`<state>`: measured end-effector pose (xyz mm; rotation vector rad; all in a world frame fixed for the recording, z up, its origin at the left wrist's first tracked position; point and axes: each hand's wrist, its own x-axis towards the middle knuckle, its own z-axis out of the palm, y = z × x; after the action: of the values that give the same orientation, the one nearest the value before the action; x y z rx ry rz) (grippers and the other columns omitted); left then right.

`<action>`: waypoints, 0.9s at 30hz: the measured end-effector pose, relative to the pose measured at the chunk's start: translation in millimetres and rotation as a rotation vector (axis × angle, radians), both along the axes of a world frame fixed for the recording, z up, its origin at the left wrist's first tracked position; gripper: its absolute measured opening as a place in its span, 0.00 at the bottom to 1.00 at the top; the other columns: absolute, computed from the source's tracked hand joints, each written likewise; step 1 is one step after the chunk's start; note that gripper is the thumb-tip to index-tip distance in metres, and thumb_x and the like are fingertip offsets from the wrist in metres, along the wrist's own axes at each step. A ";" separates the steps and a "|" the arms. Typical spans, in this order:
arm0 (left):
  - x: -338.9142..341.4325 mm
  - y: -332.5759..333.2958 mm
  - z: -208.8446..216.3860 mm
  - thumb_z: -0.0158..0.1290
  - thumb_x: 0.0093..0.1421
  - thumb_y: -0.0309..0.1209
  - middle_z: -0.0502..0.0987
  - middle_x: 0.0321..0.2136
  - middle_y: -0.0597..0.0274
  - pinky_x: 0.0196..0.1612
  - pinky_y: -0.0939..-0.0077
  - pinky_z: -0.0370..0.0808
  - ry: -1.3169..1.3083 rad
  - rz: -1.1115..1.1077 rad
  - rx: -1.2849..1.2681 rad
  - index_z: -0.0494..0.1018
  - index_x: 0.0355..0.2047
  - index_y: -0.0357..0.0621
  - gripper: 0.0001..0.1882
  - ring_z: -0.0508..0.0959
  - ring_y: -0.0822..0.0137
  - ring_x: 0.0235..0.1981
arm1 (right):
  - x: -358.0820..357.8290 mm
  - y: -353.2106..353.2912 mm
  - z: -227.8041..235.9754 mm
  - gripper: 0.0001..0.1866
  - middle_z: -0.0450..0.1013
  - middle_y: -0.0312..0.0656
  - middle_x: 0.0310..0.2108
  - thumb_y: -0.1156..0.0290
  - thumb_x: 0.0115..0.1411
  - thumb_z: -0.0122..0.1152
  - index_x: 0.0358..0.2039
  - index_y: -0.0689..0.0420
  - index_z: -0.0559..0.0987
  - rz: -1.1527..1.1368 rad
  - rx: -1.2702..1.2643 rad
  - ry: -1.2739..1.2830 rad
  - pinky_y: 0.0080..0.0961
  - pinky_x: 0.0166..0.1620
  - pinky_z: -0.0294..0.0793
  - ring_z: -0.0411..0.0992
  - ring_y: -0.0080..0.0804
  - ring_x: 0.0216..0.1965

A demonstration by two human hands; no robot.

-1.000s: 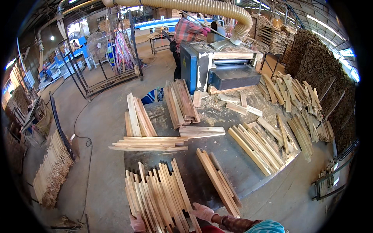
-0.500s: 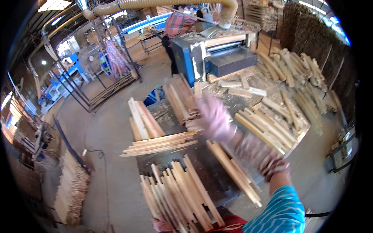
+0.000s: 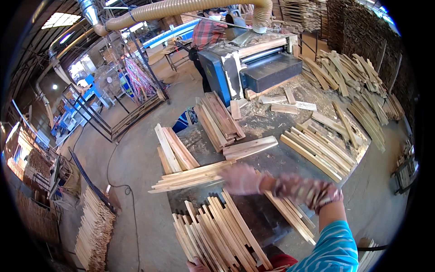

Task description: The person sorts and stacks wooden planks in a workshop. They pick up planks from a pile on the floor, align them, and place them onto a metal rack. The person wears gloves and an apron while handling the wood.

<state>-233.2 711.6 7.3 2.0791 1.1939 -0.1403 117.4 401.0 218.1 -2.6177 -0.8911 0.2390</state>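
Observation:
Along the lower edge, a row of long pale wooden strips (image 3: 217,231) slants toward my body. My left hand (image 3: 197,265) shows only in part at the row's near left side, its gloved fingers closed against the outer strips; the left arm is hidden. Over the middle of the dark table, my right hand (image 3: 243,179), in a pinkish glove with a patterned sleeve cover above it, is smeared by motion. It is just beyond the row's far ends, beside a low stack of strips (image 3: 190,177). Whether its fingers hold anything cannot be made out.
Reddish boards (image 3: 219,120) and a short board (image 3: 250,147) lie farther back. More strips (image 3: 317,152) are at the right, others (image 3: 292,213) nearer me. Behind stands a blue planing machine (image 3: 272,70) with a hose (image 3: 181,10); a person (image 3: 208,34) stands beside it.
My right hand has come nearer and slightly left, away from the short board, which now shows fully. The view has shifted a little; my left hand stays at the strips.

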 end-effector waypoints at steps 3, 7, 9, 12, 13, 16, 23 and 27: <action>7.8 -6.6 35.4 0.47 0.66 0.55 0.70 0.57 0.34 0.58 0.52 0.69 -0.020 0.023 0.013 0.60 0.64 0.33 0.39 0.71 0.37 0.57 | -80.2 -10.0 -79.8 0.33 0.73 0.57 0.49 0.47 0.61 0.55 0.60 0.56 0.65 -0.087 0.065 0.267 0.50 0.50 0.74 0.74 0.58 0.48; 2.8 -2.6 33.3 0.47 0.65 0.57 0.70 0.59 0.37 0.59 0.53 0.69 0.008 0.021 0.005 0.60 0.64 0.35 0.40 0.70 0.38 0.58 | -191.2 -13.1 -154.5 0.42 0.72 0.57 0.53 0.40 0.58 0.57 0.64 0.55 0.61 -0.513 0.125 0.495 0.47 0.54 0.72 0.73 0.58 0.52; 8.9 -5.1 37.4 0.47 0.65 0.58 0.70 0.59 0.38 0.58 0.53 0.69 0.002 0.016 0.016 0.61 0.65 0.37 0.41 0.70 0.38 0.58 | -221.0 -9.7 -174.1 0.44 0.69 0.59 0.57 0.38 0.59 0.55 0.66 0.55 0.59 -0.558 0.058 0.754 0.45 0.56 0.71 0.71 0.58 0.55; -7.4 3.2 17.1 0.46 0.65 0.61 0.70 0.59 0.39 0.60 0.55 0.68 0.020 -0.045 0.043 0.60 0.66 0.39 0.42 0.70 0.40 0.58 | -250.8 -3.3 -195.0 0.51 0.69 0.65 0.56 0.32 0.55 0.57 0.65 0.62 0.61 -0.546 0.093 0.826 0.45 0.58 0.68 0.69 0.59 0.58; -11.6 8.2 9.3 0.46 0.65 0.61 0.70 0.59 0.39 0.60 0.55 0.68 0.012 -0.048 0.059 0.60 0.66 0.40 0.42 0.70 0.40 0.59 | -258.8 3.0 -196.1 0.53 0.69 0.64 0.57 0.30 0.55 0.56 0.65 0.64 0.60 -0.581 0.092 0.819 0.44 0.59 0.68 0.68 0.58 0.59; -3.4 9.1 -6.5 0.44 0.66 0.60 0.70 0.59 0.41 0.59 0.55 0.70 0.063 -0.060 0.081 0.59 0.66 0.39 0.41 0.71 0.41 0.58 | -251.7 3.4 -196.2 0.54 0.67 0.64 0.58 0.29 0.56 0.54 0.68 0.63 0.57 -0.545 0.020 0.845 0.44 0.59 0.68 0.67 0.58 0.60; 13.5 -10.0 23.8 0.45 0.69 0.48 0.68 0.62 0.44 0.62 0.57 0.67 0.037 -0.080 -0.010 0.55 0.68 0.37 0.35 0.70 0.45 0.60 | -242.6 -4.5 -192.3 0.57 0.67 0.64 0.58 0.28 0.55 0.52 0.71 0.60 0.52 -0.523 -0.033 0.880 0.43 0.59 0.69 0.69 0.56 0.59; -3.0 9.8 -15.2 0.47 0.69 0.47 0.69 0.62 0.45 0.63 0.60 0.65 -0.030 -0.007 0.041 0.55 0.69 0.40 0.35 0.69 0.48 0.60 | -242.7 3.2 -191.7 0.56 0.68 0.64 0.57 0.28 0.57 0.50 0.71 0.59 0.51 -0.466 -0.036 0.859 0.44 0.58 0.69 0.69 0.56 0.58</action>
<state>-236.2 721.4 -7.8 2.1137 1.1800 -0.0887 -125.3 404.2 26.4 -2.2829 0.0147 1.1239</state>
